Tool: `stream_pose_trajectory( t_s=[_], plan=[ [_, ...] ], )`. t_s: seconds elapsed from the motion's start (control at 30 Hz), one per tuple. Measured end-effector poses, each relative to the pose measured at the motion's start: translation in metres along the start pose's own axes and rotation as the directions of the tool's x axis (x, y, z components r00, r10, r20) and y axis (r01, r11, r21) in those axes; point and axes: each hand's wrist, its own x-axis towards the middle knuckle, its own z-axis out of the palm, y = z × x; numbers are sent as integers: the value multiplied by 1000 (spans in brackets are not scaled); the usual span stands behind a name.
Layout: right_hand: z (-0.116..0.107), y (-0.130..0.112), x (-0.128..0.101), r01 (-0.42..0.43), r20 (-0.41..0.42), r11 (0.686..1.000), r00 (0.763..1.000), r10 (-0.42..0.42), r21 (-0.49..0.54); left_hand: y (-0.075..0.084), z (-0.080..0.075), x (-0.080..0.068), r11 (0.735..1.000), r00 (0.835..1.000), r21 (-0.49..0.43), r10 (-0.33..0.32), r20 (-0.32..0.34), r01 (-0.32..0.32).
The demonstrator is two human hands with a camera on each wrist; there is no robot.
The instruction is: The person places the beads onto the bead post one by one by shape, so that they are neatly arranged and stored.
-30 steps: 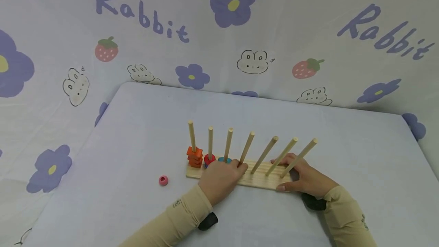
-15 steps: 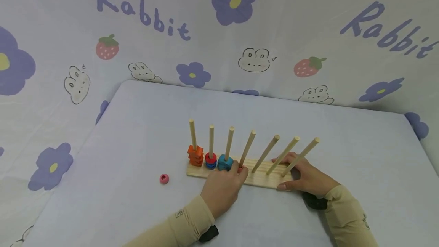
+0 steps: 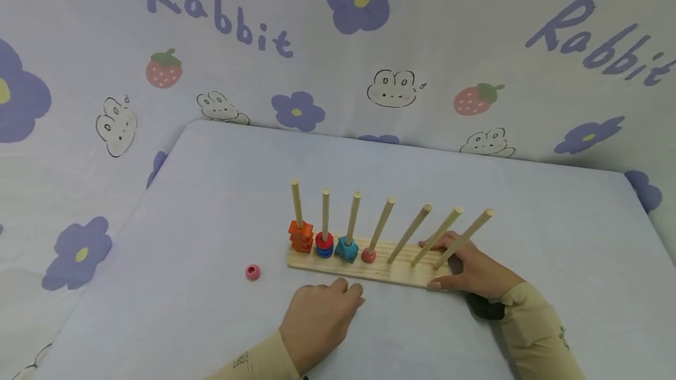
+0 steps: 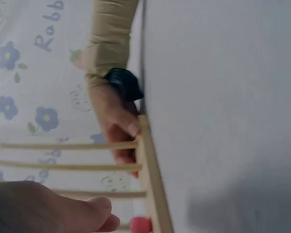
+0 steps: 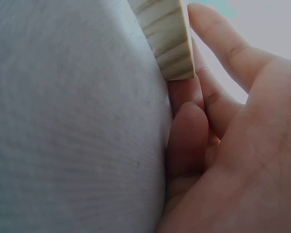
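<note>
A wooden peg board [image 3: 404,274] with several upright pegs lies across the table. My right hand [image 3: 477,271] grips its right end, thumb on the near edge and fingers behind; the right wrist view shows the board's end [image 5: 167,41] against the fingers. My left hand [image 3: 319,318] hovers in front of the board, fingers loosely curled around nothing. Low on the fourth peg from the left sits a pink-red bead [image 3: 369,255]. Orange squares [image 3: 301,238] stack on the first peg, a red ring [image 3: 324,241] over blue rings [image 3: 324,252] on the second, teal blocks [image 3: 347,249] on the third.
A loose pink bead [image 3: 253,272] lies on the white tabletop [image 3: 211,204], left of the board. Behind the table hangs a printed cloth [image 3: 317,69]. The three rightmost pegs [image 3: 446,236] carry no pieces.
My left hand has let go of the bead at the fourth peg and drawn back toward me, leaving it low on that peg. My right hand has stayed on the board's end.
</note>
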Motion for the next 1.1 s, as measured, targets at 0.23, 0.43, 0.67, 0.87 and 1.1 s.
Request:
stream_pose_trajectory(
  t_s=[0.23, 0.43, 0.67, 0.87, 1.1],
  plan=[
    [-2, -3, 0, -10, -3, 1000, 1000, 10, 4, -47, -31, -41, 937, 936, -1, -348, -43, 349],
    [-3, -4, -1, -23, -5, 1000, 1000, 23, 9, -80, -28, -58, 880, 879, -43, -474, -51, 473],
    [0, -2, -1, -18, -6, 999, 1000, 19, 50, -90, -13, -63, 886, 888, -85, -459, -25, 455],
    [1, -1, 0, -15, -8, 999, 1000, 16, 51, -95, -7, -64, 903, 898, -84, -429, -98, 422],
    [1, -1, 1, -22, -5, 998, 1000, 22, 55, -103, -9, -61, 910, 905, -76, -413, -97, 407]
  ],
)
